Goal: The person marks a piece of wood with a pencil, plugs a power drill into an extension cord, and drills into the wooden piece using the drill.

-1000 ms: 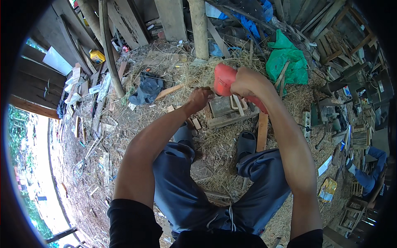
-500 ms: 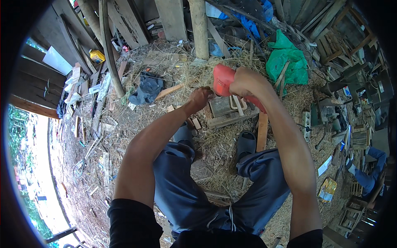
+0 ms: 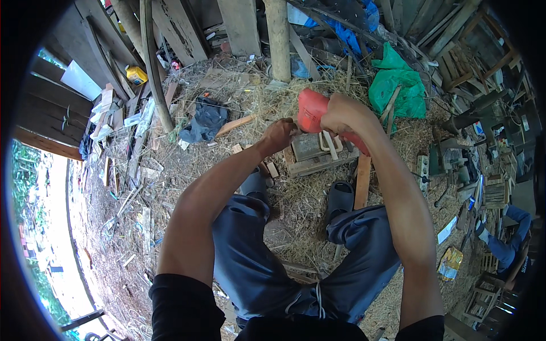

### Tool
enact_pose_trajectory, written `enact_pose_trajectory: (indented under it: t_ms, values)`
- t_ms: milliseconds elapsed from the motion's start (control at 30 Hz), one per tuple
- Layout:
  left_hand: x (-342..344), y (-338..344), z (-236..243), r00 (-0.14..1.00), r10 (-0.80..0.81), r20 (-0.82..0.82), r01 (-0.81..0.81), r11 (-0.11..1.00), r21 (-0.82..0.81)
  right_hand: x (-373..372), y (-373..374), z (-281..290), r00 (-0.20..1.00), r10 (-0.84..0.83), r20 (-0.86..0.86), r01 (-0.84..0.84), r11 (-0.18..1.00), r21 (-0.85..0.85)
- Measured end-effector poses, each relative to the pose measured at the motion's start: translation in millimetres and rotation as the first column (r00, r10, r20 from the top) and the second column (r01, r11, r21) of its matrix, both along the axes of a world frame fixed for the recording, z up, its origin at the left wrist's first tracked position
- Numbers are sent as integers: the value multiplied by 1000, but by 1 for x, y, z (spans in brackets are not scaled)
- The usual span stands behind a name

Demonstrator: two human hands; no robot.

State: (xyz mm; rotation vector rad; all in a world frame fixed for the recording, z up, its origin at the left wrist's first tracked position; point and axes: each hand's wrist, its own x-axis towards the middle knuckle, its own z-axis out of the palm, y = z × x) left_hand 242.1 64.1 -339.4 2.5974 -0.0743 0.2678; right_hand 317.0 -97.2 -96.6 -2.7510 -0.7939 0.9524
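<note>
My right hand (image 3: 342, 115) is closed around a red drill-shaped tool (image 3: 311, 111). Its thick body sticks out left of my fist, and a red end shows beyond the wrist; its exact kind I cannot make out. Close by the tool's lower left end, my left hand (image 3: 280, 134) is closed with the fingertips pinched together. Whatever it pinches is too small to name. Just below both hands lies a low wooden block (image 3: 307, 146) on a plank base (image 3: 321, 166). On its right side rests a pale, frame-like wooden piece (image 3: 331, 145), partly covered by my right hand.
My sandalled feet flank the plank base, with a wooden strip (image 3: 362, 182) beside the right one. A black plastic bag (image 3: 206, 119), a green bag (image 3: 398, 91) and a post (image 3: 277, 45) stand beyond. At right are a power strip (image 3: 422, 165) and another person's legs (image 3: 512, 230).
The whole view has shifted slightly, with the scene a little farther right. Both hands and the red tool keep nearly the same place over the block.
</note>
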Motion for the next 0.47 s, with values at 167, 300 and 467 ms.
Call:
enact_pose_trajectory:
  t_ms: [167, 300, 467]
  values:
    - [-2, -5, 10, 999, 25, 28, -25, 1000, -3, 1, -6, -1, 999, -38, -5, 38, 999, 25]
    - [0, -2, 6, 1000, 2, 6, -2, 1000, 15, 5, -3, -6, 1000, -9, 0, 9, 1000, 4]
    - [1, 3, -5, 999, -34, -11, 34, 999, 26, 2, -1, -4, 999, 19, 33, -19, 1000, -16]
